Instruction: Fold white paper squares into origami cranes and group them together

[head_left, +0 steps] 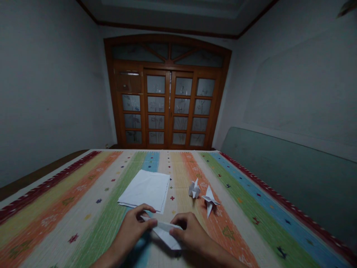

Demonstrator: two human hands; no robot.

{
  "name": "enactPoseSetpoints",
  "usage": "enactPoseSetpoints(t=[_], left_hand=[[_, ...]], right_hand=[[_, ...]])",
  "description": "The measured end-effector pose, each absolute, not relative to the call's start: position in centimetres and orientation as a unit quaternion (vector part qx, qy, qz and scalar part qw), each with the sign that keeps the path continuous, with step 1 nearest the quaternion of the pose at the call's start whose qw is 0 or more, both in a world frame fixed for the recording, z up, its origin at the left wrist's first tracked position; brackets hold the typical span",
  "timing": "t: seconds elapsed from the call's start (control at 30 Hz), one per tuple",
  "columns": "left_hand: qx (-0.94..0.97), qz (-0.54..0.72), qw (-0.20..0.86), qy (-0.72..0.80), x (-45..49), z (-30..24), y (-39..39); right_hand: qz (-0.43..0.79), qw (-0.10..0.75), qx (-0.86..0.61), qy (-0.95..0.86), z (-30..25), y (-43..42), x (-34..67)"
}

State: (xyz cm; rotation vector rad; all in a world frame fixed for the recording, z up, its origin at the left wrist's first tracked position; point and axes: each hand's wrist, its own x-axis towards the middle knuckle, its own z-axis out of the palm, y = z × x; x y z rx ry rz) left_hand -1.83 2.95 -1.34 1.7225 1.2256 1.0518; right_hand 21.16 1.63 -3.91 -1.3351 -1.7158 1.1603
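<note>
A partly folded piece of white paper (165,232) is held low over the cloth, close to me. My left hand (136,225) pinches its left end between thumb and fingers. At the other end, my right hand (188,232) grips the paper with its thumb on the near face and its fingers curled behind. Just beyond my hands lies a stack of white paper sheets (146,189). To the right stand two folded paper figures: a rounded one (194,189) and a pointed, star-like one (210,201).
A striped, patterned tablecloth (92,208) covers the table. Along the right side runs a grey-green padded backrest (279,156). Wooden doors with glass panes (169,108) are at the far end, between pale walls.
</note>
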Motion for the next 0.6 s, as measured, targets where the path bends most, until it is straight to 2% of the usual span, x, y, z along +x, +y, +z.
enactPoseSetpoints(t=[0.1,0.3,0.6], left_hand=[[0.527,0.476,0.516,0.479,-1.4,-1.3,2.6],[0.446,0.516,0.606,0.41,0.4,-2.1,0.9],[0.493,0.482,0.589,0.421,1.6,-3.6,-0.8]], right_hand=[[0.456,0.369,-0.512,-0.628,-3.9,1.6,21.1],[0.508,0.427,-0.459,-0.591,-2.9,1.0,20.0],[0.482,0.462,-0.465,-0.582,-2.6,-0.2,19.0]])
